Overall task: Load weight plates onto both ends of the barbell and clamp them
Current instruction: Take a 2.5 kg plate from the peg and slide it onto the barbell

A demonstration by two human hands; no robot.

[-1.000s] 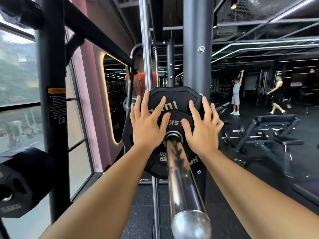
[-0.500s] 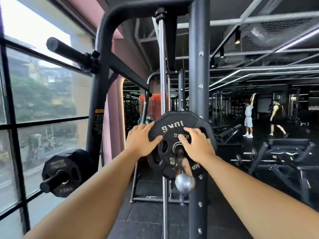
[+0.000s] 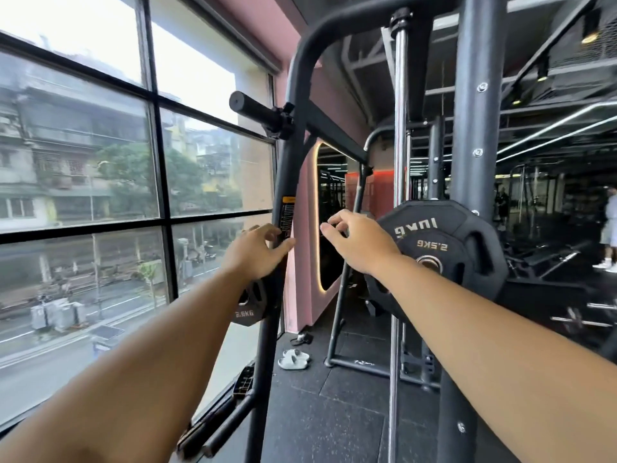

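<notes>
A black 2.5 kg weight plate (image 3: 447, 248) sits on the barbell sleeve, whose steel end (image 3: 430, 263) shows at the plate's hub, right of centre. My right hand (image 3: 359, 242) hovers just left of that plate with loosely curled fingers, holding nothing. My left hand (image 3: 258, 250) reaches toward the black rack upright (image 3: 283, 208), fingers relaxed, in front of a second 2.5 kg plate (image 3: 248, 307) stored on a peg lower left. That plate is mostly hidden by my forearm.
A thick rack post (image 3: 470, 128) and chrome guide rod (image 3: 400, 128) stand at right. A horizontal peg (image 3: 257, 110) juts out overhead. White slippers (image 3: 293, 358) lie on the rubber floor. Large windows fill the left; people and benches stand far right.
Both hands have left the loaded plate and moved left toward the rack upright and stored plate. My view has turned left, so the loaded plate now sits to the right.
</notes>
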